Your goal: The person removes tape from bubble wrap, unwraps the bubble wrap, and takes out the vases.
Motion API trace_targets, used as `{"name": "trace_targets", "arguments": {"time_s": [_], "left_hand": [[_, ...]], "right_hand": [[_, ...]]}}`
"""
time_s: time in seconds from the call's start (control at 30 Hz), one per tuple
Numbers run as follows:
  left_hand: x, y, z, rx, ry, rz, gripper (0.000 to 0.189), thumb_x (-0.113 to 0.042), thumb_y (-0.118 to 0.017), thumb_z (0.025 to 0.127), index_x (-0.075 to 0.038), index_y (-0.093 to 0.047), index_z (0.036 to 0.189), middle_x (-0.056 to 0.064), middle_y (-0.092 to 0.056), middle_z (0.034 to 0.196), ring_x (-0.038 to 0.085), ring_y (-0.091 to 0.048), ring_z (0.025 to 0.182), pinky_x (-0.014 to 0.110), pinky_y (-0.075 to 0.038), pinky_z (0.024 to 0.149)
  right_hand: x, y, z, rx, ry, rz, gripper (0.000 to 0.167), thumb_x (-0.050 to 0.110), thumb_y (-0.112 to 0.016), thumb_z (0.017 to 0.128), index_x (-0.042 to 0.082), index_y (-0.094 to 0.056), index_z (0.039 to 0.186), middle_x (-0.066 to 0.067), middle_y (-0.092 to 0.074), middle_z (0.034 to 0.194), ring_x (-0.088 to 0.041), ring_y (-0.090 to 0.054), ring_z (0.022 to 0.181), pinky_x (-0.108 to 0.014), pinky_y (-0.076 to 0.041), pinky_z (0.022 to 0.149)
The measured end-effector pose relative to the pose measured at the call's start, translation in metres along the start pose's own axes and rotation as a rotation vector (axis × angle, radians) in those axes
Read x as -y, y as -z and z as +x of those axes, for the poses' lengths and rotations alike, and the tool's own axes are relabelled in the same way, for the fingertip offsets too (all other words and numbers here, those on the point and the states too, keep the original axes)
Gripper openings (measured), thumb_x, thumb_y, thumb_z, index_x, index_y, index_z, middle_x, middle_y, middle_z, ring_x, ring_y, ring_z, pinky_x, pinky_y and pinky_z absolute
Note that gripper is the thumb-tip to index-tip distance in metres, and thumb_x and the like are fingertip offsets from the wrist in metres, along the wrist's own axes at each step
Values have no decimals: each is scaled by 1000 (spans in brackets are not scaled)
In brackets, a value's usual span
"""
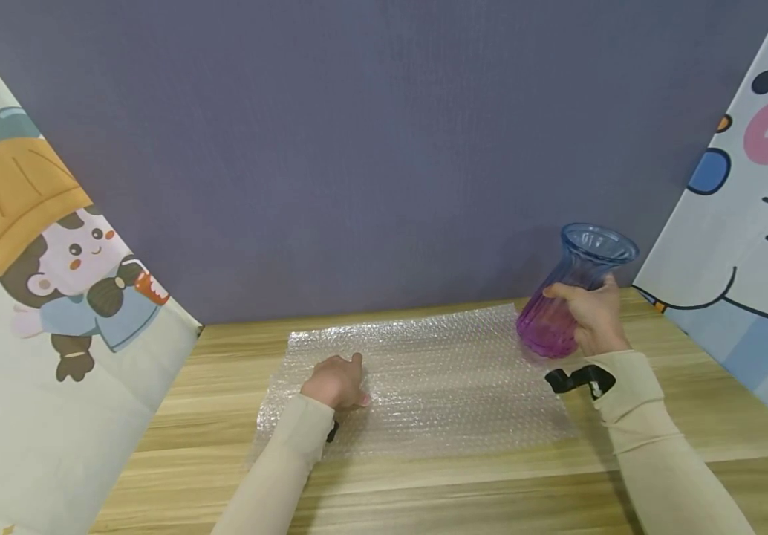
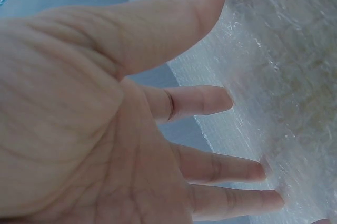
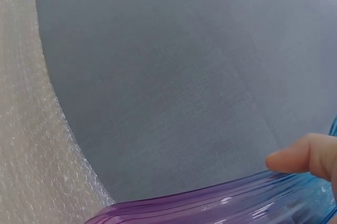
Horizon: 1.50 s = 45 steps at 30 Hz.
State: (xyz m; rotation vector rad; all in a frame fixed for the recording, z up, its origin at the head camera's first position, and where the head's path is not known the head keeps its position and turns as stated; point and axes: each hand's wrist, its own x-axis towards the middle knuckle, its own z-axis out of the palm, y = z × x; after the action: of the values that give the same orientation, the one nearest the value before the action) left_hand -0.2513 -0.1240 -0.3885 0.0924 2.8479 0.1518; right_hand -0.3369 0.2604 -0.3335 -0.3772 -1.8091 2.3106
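A ribbed glass vase (image 1: 554, 308), blue at its flared mouth and purple toward the base, leans to the right over the right end of a bubble wrap sheet (image 1: 437, 386). My right hand (image 1: 594, 316) grips it around the middle, thumb on the near left side; in the right wrist view the vase (image 3: 210, 203) runs along the bottom. Whether its base touches the sheet I cannot tell. My left hand (image 1: 337, 383) is over the left part of the sheet, palm down. In the left wrist view its fingers (image 2: 221, 168) are extended, fingertips at the bubble wrap (image 2: 295, 76).
The sheet lies flat on a wood-grain table (image 1: 223, 461). A dark grey-blue panel (image 1: 384, 163) rises along the table's back edge. White cartoon-printed panels stand on the left (image 1: 23, 416) and on the right (image 1: 758, 267).
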Motion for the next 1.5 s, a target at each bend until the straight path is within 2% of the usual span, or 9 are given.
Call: {"name": "trace_targets", "arguments": {"time_s": [0.23,0.43,0.7,1.0,1.17,1.5], "left_hand": [[11,-6,-19,9,-50,32,88,-40,-79,87,-2,-38,155,27,-63,136,41,-54,135,52,-45,117],[21,-11,-35,20,-93,61,89,-41,-78,87,-2,-37,156,26,-63,137,41,-53,137,51,-44,118],[34,-17,-51,26,-142,69,89,-40,-79,88,-1,-37,156,26,-63,138,41,-52,138,50,-43,118],[48,-22,-72,37,-191,66,88,-39,-79,88,-1,-37,156,27,-61,139,42,-51,139,52,-43,118],[48,-22,-74,36,-186,66,89,-39,-79,88,-2,-37,156,28,-61,139,43,-52,137,53,-44,117],[46,-21,-76,39,-179,84,89,-40,-78,88,-2,-36,157,29,-61,138,43,-54,135,54,-46,115]], "right_hand": [[-7,8,-36,-58,9,27,81,-19,-74,75,26,-38,131,11,-49,118,-7,-52,105,-15,-56,72],[-12,14,-69,-122,25,19,85,-19,-75,75,25,-36,136,14,-47,120,-8,-47,117,-14,-51,80],[-16,20,-111,-158,33,71,72,-21,-73,75,28,-42,116,10,-49,117,-8,-53,103,-16,-57,69],[-26,23,-151,-204,76,100,73,-26,-71,73,29,-45,115,10,-52,114,-6,-53,100,-14,-56,69],[-26,23,-152,-215,85,105,74,-28,-70,71,26,-44,114,8,-51,115,-6,-53,100,-13,-56,69],[-26,27,-150,-251,36,69,73,-26,-72,72,27,-44,113,8,-52,113,-8,-55,98,-15,-57,66]]}}
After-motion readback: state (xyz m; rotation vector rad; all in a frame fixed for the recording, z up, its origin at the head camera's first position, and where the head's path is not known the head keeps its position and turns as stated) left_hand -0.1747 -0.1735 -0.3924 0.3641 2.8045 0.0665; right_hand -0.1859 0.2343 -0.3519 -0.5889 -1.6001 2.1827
